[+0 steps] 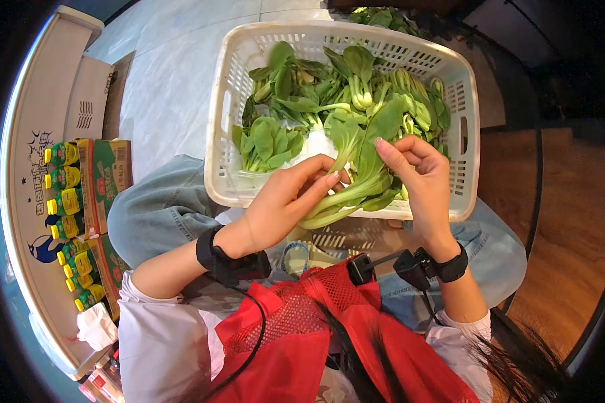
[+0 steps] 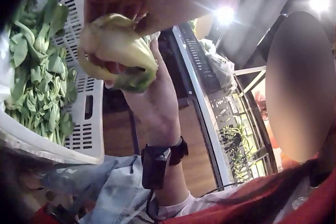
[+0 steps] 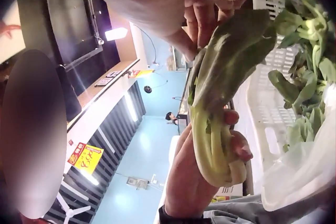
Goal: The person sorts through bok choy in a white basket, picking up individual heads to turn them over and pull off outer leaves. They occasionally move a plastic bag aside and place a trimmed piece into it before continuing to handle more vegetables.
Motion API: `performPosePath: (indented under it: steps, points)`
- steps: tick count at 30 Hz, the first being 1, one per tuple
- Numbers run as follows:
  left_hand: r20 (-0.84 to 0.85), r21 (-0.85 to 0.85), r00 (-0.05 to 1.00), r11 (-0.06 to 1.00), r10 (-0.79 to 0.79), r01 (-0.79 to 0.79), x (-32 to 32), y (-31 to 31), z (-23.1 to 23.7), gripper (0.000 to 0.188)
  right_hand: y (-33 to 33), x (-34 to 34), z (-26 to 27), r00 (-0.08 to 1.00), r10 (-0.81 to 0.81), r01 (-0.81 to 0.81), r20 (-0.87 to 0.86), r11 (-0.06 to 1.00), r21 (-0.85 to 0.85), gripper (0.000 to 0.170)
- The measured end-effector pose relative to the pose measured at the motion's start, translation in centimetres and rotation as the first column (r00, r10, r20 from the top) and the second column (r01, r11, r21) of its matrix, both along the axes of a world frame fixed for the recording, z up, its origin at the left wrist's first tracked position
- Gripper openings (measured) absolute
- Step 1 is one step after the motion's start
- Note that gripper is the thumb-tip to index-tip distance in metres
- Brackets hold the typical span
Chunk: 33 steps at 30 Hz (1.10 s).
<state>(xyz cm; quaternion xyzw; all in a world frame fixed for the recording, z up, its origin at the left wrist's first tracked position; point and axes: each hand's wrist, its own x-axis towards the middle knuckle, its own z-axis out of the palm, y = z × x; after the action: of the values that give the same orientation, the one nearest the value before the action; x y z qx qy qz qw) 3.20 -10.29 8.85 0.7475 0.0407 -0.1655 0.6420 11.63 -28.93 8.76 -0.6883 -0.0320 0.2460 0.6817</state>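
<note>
Leafy green bok choy with pale, thick stalks [image 1: 363,189] is held up between our two hands, above the near edge of the white slotted plastic basket [image 1: 215,148]. Our left hand [image 1: 292,191] curls its fingers round the stalks, while our right hand [image 1: 420,174] pinches a broad leaf between thumb and fingers. To work it well, we would keep the left grip firm but gentle, since the stalks may snap or bruise, and draw any one leaf outward near its base, where it should part more cleanly than if tugged at the thin blade. Its long axis runs on a slant: the pale base points leftward and back toward our lap, and the leaf tips point away and to the right, over the basket.
</note>
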Motion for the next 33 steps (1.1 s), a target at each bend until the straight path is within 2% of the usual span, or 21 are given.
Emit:
performPosePath:
  steps: [5, 6, 8, 9, 10, 12, 13, 14, 17, 19, 20, 24, 27, 30, 33]
  points:
    - [0.009, -0.035, 1.000, 0.999, -0.019, 0.019, 0.1, 0.1, -0.6, 0.026, -0.4, 0.2, 0.0, 0.996, 0.050, -0.042, 0.068, 0.993, -0.112, 0.018]
    - [0.023, -0.025, 0.999, 0.999, -0.032, 0.032, 0.1, 0.2, -0.7, 0.027, -0.3, 0.2, -0.2, 0.977, 0.009, 0.017, 0.212, 0.992, -0.122, 0.020]
    - [-0.146, -0.345, 0.989, 0.934, 0.039, -0.088, -0.1, 0.1, -0.9, 0.030, 0.1, 0.4, -0.6, 0.872, -0.063, 0.136, 0.485, 0.984, -0.116, 0.025]
    - [-0.236, -0.484, 0.970, 0.860, 0.052, -0.164, -0.1, 0.1, -0.9, 0.031, 0.1, 0.5, -0.7, 0.874, -0.115, 0.200, 0.471, 0.971, -0.133, 0.027]
    - [-0.247, -0.523, 0.967, 0.830, 0.067, -0.192, -0.1, 0.1, -0.9, 0.032, 0.0, 0.6, -0.8, 0.873, -0.168, 0.262, 0.459, 0.954, -0.149, 0.029]
    - [-0.269, -0.597, 0.958, 0.763, 0.099, -0.247, 0.1, 0.1, -0.9, 0.033, -0.8, 1.0, -1.2, 0.933, -0.217, 0.264, 0.286, 0.955, -0.137, 0.028]
    - [-0.279, -0.590, 0.957, 0.771, 0.084, -0.239, 0.2, 0.1, -0.8, 0.033, -1.6, 1.3, -1.4, 0.983, -0.027, 0.058, 0.184, 0.985, -0.165, 0.028]
    - [-0.288, -0.583, 0.955, 0.779, 0.068, -0.231, 0.4, 0.2, -0.6, 0.032, -2.4, 1.6, -1.7, 0.983, 0.166, -0.151, 0.078, 0.974, -0.170, 0.030]
    - [-0.289, -0.566, 0.957, 0.804, 0.014, -0.183, 0.4, 0.2, -0.8, 0.034, -3.3, 1.1, -4.6, 0.865, 0.497, -0.500, -0.069, 0.865, -0.033, 0.034]
    - [-0.288, -0.568, 0.957, 0.808, -0.018, -0.156, 0.2, 0.3, -1.1, 0.036, -0.5, -1.2, 0.2, 0.880, 0.365, -0.293, -0.304, 0.921, 0.256, 0.030]
    - [-0.293, -0.576, 0.956, 0.803, -0.029, -0.152, 0.1, 0.3, -1.1, 0.038, 0.0, -0.6, 0.9, 0.869, 0.447, -0.339, -0.213, 0.851, 0.402, 0.026]
    - [-0.292, -0.508, 0.956, 0.846, 0.011, -0.164, 0.0, 0.0, -0.3, 0.046, -0.9, 0.6, -1.0, 0.960, 0.275, -0.266, -0.050, 0.953, 0.142, 0.024]
    - [-0.279, -0.437, 0.958, 0.880, 0.063, -0.185, 0.3, 0.0, -0.5, 0.048, -1.4, 0.9, -0.6, 0.966, 0.257, -0.252, -0.029, 0.961, 0.116, 0.021]
    - [-0.288, -0.395, 0.952, 0.893, 0.100, -0.213, 0.2, 0.0, -0.6, 0.048, -1.9, 1.2, -1.3, 0.947, 0.320, -0.313, 0.012, 0.918, 0.245, 0.024]
    - [-0.275, -0.405, 0.959, 0.896, 0.071, -0.182, 0.2, 0.0, -0.7, 0.052, -0.7, 0.4, 0.7, 0.971, 0.235, -0.215, -0.032, 0.929, 0.301, 0.027]
